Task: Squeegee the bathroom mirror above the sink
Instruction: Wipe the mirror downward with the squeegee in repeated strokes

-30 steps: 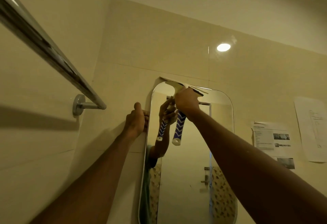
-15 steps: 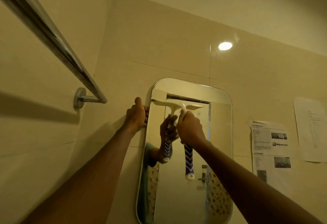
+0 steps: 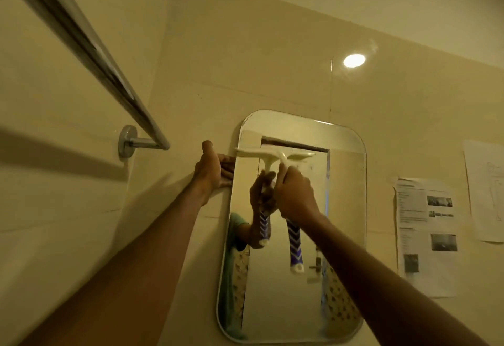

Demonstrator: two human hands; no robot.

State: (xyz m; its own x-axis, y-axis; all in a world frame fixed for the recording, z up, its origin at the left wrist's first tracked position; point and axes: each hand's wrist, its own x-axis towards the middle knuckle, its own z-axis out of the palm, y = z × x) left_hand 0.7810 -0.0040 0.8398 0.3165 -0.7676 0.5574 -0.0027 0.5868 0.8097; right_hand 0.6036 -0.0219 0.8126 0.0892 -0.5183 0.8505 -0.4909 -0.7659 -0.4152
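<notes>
A rounded rectangular mirror [image 3: 346, 209] hangs on the tiled wall ahead. My right hand [image 3: 296, 192] is closed around the blue-and-white handle of a squeegee [image 3: 296, 247]. Its white blade lies flat across the upper part of the glass, a little below the top rim. My left hand [image 3: 210, 171] grips the mirror's left edge, thumb up, fingers curled behind the rim. The glass reflects my hand, the squeegee and a door.
A chrome towel rail [image 3: 90, 53] slants across the upper left, fixed to the side wall by a round mount [image 3: 126, 141]. Two paper sheets [image 3: 425, 233] are stuck to the wall right of the mirror. A ceiling light's reflection [image 3: 354, 60] glares on the tile above.
The squeegee blade has come down from the mirror's top rim to a band just below it, with my right hand following. My left hand stays on the mirror's left edge.
</notes>
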